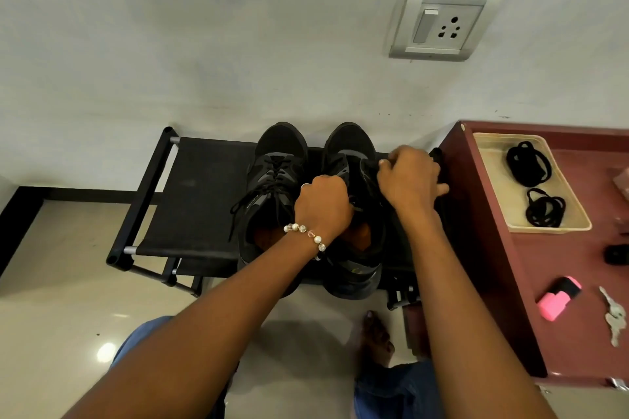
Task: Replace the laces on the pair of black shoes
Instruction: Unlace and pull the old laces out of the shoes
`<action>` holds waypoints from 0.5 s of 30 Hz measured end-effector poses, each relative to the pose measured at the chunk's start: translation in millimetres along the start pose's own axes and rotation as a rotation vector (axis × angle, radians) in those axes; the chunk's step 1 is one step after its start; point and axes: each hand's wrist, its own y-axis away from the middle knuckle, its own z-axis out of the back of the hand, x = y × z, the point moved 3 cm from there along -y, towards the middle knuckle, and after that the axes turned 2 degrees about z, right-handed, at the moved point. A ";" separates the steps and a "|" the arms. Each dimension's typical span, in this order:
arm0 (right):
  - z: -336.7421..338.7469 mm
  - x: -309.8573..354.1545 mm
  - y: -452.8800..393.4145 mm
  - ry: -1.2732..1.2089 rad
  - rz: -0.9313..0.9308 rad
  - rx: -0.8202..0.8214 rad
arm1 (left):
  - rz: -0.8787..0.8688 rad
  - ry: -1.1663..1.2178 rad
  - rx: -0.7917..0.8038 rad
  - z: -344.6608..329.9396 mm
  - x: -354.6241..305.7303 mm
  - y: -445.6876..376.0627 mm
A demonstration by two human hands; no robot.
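Two black shoes stand side by side on a black fabric rack (190, 201), toes toward the wall. The left shoe (275, 180) is laced, its lace ends hanging loose to the left. My left hand (321, 204), with a bead bracelet at the wrist, has its fingers curled over the inner side of the right shoe (354, 160). My right hand (412, 180) grips that shoe's outer side near the tongue. Two bundles of black laces (527, 163) lie in a beige tray (493, 201) on the right.
A maroon table (510, 282) stands right of the rack and carries the tray, a pink highlighter (558, 298), keys (612, 316) and a small black object (616, 253). A wall socket (442, 24) is above. My bare foot (376, 340) rests on the tiled floor.
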 end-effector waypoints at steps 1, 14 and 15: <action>0.1 8.1 3.1 -0.013 0.112 -0.015 | -0.001 -0.002 -0.013 -1.2 0.2 -0.5; -26.4 20.1 14.5 0.208 0.316 0.338 | 0.006 -0.100 -0.058 -7.1 0.8 -2.1; -25.0 19.7 13.8 0.171 0.310 0.338 | 0.012 -0.095 -0.062 -7.5 0.6 -2.4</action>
